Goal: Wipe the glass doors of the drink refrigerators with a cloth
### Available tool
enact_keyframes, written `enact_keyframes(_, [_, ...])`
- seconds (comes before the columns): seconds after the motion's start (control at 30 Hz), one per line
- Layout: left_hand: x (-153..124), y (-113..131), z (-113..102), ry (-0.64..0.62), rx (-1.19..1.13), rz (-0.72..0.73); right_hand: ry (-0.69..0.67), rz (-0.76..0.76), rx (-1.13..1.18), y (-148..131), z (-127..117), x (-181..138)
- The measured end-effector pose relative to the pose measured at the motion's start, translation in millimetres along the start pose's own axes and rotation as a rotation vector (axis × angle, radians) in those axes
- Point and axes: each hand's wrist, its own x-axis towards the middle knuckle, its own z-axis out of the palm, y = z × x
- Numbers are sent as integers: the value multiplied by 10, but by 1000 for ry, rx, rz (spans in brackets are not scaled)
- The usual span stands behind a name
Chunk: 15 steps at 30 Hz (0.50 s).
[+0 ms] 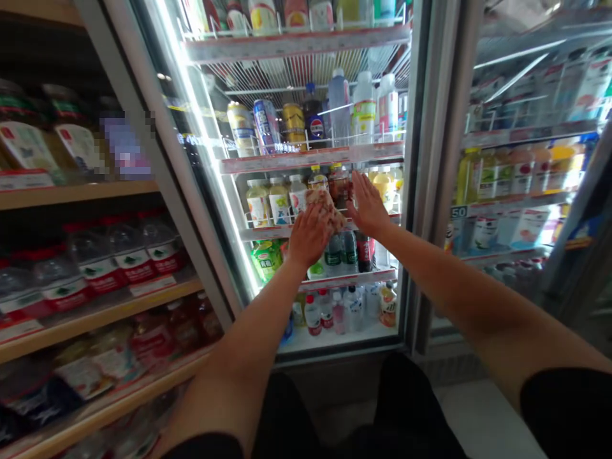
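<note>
Both my arms reach forward to the glass door point(373, 108) of a drinks fridge. My left hand point(308, 237) presses a crumpled brownish cloth point(326, 208) against the glass, its fingers closed over the cloth. My right hand point(367, 205) lies flat on the glass just right of the cloth, fingers stretched out and holding nothing. Behind the glass, shelves carry bottles point(280, 201) and cans point(266, 125).
Wooden shelves point(76, 191) at left hold water bottles point(131, 252) and packets. A second fridge door point(526, 178) stands at right, past a grey frame post point(437, 166). Pale floor point(478, 421) shows below, with my dark trouser legs point(406, 414) at the bottom.
</note>
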Motion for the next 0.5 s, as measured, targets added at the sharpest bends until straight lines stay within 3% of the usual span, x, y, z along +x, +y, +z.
enact_keyframes(0.13, [140,6,-51,14,47,-48,-133,-66,-181,300,28,-209])
enact_keyframes(0.23, [239,-136,-127,58,52,-61,-64,-60,-207,373,170,-304])
enact_keyframes(0.37, [213,-417,-253,224,94,-211,49,-46,-192,365,317,-342])
enact_keyframes(0.5, [23,-495,-280,144,131,-168,45,-23,-199,318,318,-359])
